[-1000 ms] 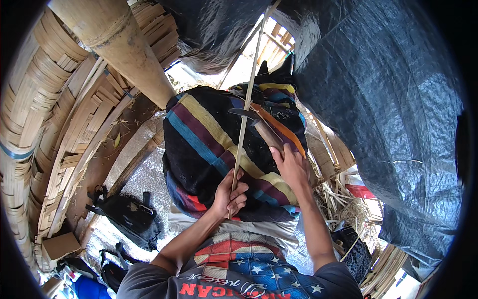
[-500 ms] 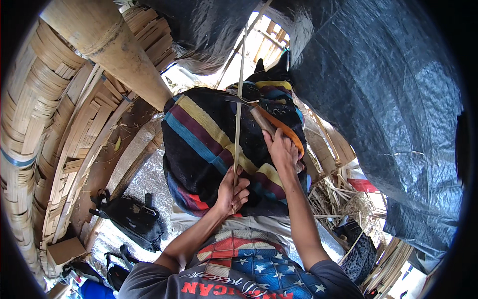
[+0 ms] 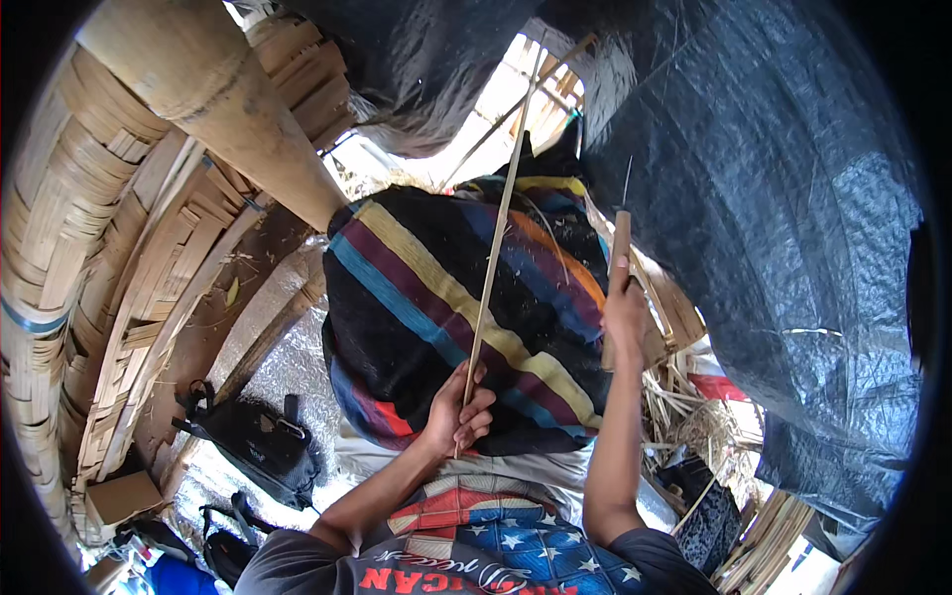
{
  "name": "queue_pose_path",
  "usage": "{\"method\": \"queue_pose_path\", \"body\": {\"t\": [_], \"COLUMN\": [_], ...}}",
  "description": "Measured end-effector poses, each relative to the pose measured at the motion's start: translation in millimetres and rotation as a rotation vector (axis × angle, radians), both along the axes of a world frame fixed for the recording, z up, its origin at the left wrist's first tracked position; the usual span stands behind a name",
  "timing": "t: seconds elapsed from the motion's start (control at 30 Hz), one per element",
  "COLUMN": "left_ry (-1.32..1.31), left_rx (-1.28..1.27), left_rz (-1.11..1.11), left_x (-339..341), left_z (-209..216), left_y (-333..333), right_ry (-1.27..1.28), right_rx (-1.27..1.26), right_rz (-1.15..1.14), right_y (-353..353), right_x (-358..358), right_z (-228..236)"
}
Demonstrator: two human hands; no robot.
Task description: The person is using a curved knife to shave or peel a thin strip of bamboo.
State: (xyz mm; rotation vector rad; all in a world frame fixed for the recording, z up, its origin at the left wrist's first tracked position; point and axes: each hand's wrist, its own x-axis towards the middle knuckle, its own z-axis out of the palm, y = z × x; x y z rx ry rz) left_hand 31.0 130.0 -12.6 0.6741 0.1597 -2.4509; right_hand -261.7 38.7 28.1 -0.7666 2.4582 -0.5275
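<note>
My left hand [image 3: 461, 412] is closed around the lower end of a long, thin pale bamboo strip [image 3: 499, 233], which slants up and away over my lap. Out to the right, my right hand [image 3: 625, 315] grips the wooden handle of a knife [image 3: 622, 238]. Its thin blade points up and away, seen nearly edge-on against the dark sheet. The blade is apart from the strip. A black cloth with yellow, maroon, blue and orange stripes [image 3: 426, 268] covers my lap and legs, with small pale shavings on it.
A thick bamboo pole [image 3: 238, 99] and woven bamboo walls stand at left. Dark plastic sheeting [image 3: 773, 198] hangs at right. A black bag [image 3: 260, 446] and a small cardboard box [image 3: 124, 496] lie at lower left. Loose shavings [image 3: 709, 421] and bundled strips [image 3: 764, 545] are at right.
My right hand has swung right with the knife, away from the strip, and the blade now points upward. The strip's far end has tilted to the right; my left hand has shifted slightly nearer me.
</note>
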Motion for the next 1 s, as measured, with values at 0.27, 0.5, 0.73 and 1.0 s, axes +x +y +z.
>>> {"method": "queue_pose_path", "body": {"t": [0.27,0.5,0.73,1.0], "left_ry": [0.321,0.398,0.623,0.675], "left_rx": [0.075,0.071,0.128,0.157], "left_rz": [0.033,0.07,0.103,0.101], "left_x": [-0.9,-3.5,-1.3,0.6], "left_z": [-10.6,-10.7,-11.7,-14.9], "left_y": [-6.3,-5.1,-9.1,-9.2], "right_ry": [0.266,0.159,0.047,-0.387], "right_rx": [-0.097,0.152,-0.128,0.071], "right_rz": [0.31,0.58,0.555,0.414], "right_y": [67.6,79.9,84.5,48.9], "right_x": [3.2,45.9,25.6,-5.2], "right_z": [29.1,28.8,7.5,21.6]}}
